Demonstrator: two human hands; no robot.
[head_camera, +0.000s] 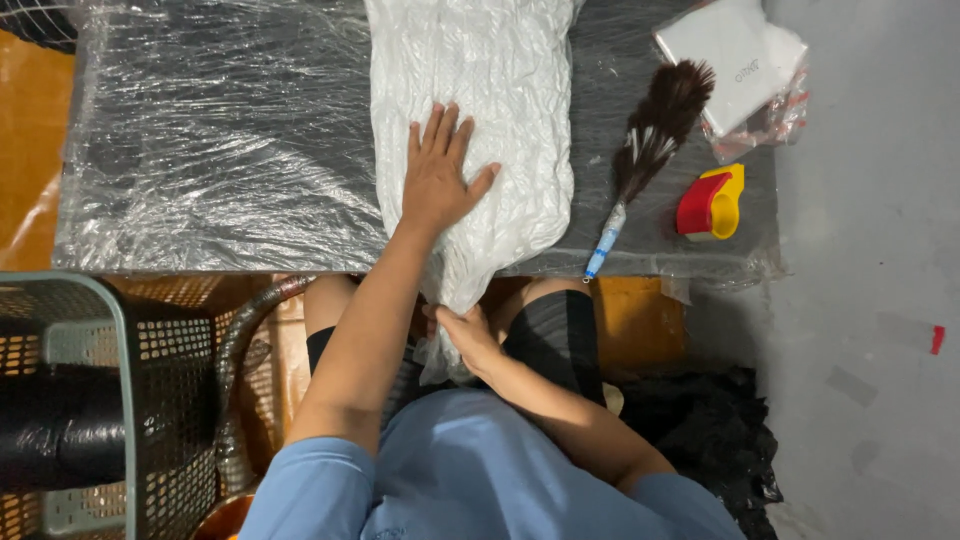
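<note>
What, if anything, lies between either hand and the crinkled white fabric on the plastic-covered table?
Nothing visible. The left hand lies flat on the crinkled white fabric on the plastic-covered table; the right hand holds its hanging end below the table edge. The brown feather duster lies apart, beside it.

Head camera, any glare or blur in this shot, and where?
Head view: sharp overall; patchy glare on the plastic sheet left of the left hand; the white crinkled fabric is bright but keeps its texture; dim below the table edge around the right hand.

Small workshop, plastic-wrapped worktable (200, 150), concrete floor (870, 250), feather duster (650, 140), tape dispenser (712, 203), mesh basket (160, 400)
</note>
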